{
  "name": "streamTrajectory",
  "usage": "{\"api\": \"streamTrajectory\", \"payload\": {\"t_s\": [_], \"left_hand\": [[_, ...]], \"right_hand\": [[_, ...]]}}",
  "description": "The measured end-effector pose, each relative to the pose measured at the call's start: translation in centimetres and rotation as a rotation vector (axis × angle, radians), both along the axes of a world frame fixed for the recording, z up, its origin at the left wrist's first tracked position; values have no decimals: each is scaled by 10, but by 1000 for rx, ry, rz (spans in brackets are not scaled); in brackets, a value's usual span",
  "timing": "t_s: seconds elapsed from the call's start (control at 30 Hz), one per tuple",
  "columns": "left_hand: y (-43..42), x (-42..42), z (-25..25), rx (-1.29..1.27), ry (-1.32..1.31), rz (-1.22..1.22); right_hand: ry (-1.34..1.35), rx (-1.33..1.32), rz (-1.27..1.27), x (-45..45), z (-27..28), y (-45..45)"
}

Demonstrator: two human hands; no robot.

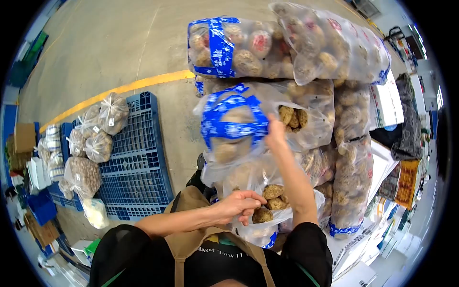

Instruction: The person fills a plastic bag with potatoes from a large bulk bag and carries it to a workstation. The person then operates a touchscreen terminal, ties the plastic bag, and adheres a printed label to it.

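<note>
My left hand point(241, 205) is closed, its fingertips curled at the torn opening of a clear plastic potato bag point(248, 179). Whether they pinch the film is hidden. Brown potatoes point(273, 192) show in that opening, just right of the fingertips. Farther forward, my right hand point(275, 132) is smeared by motion at the right edge of a blue-printed potato bag point(234, 117), and its grip cannot be made out. Close beyond it, more potatoes point(292, 118) show through a hole in another clear bag point(315, 103).
Full potato bags point(248, 50) lie stacked at the back, with another long bag point(353, 186) at the right. A blue plastic pallet point(136, 162) on the left stands beside tied bags of produce point(82, 177). A yellow floor line point(119, 89) crosses behind it. White cartons point(385, 103) stand at right.
</note>
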State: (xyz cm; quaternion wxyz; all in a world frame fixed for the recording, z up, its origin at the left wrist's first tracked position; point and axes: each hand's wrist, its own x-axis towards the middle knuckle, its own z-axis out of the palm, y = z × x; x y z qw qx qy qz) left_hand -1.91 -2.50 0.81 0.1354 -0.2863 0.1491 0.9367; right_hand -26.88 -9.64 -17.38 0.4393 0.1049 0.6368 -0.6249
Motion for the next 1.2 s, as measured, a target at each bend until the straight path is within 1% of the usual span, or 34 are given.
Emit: {"api": "streamTrajectory", "payload": {"t_s": [0.07,0.13,0.17,0.2,0.27,0.33,0.4,0.43,0.5,0.53,0.6,0.63,0.73,0.77,0.8,0.83,0.87,0.93,1.03,1.07,1.1,1.13,1.2], "left_hand": [[0,-4,1,35,87,-51],[0,-1,-1,58,112,-69],[1,2,-4,78,126,-80],[0,4,-6,101,141,-95],[-5,4,-3,88,78,-105],[-13,3,-5,-21,25,-95],[-16,5,-5,8,18,-103],[-14,7,-4,18,1,-116],[-13,10,-6,33,-28,-134],[-12,11,-7,42,-36,-134],[-10,10,-9,53,-47,-121],[-9,9,-8,56,-27,-104],[-8,3,-2,27,-39,-76],[-8,3,-3,20,-44,-78],[-9,3,0,22,-45,-61],[-9,4,4,27,-46,-40],[-7,5,7,36,-50,-18],[-4,5,9,-89,-126,36],[-3,3,2,-276,-224,146],[0,8,0,-332,-262,174],[2,11,0,-326,-270,200],[2,13,-3,-316,-253,166],[4,20,-12,-291,-216,109]], "right_hand": [[15,-47,45,-67,4,2],[63,-8,-52,-76,19,-8],[299,56,-23,-69,17,-9],[480,153,123,-59,5,-7],[1193,318,612,-1,42,-13],[797,200,454,20,65,-25],[1006,185,492,54,40,-38],[1113,201,491,81,47,-44],[1038,366,496,117,42,-45],[925,352,544,117,41,-43],[959,141,472,119,42,-37],[807,147,602,114,53,-31],[993,-77,845,85,44,-4],[1033,-111,834,71,38,9],[1005,-154,702,59,42,21],[855,150,636,48,61,31],[1218,405,573,36,18,43],[1185,629,644,50,19,47],[1036,908,771,52,19,25],[990,957,802,52,15,19],[1010,1000,816,51,5,14],[1029,1045,832,50,0,15],[1023,853,757,40,2,29]]}}
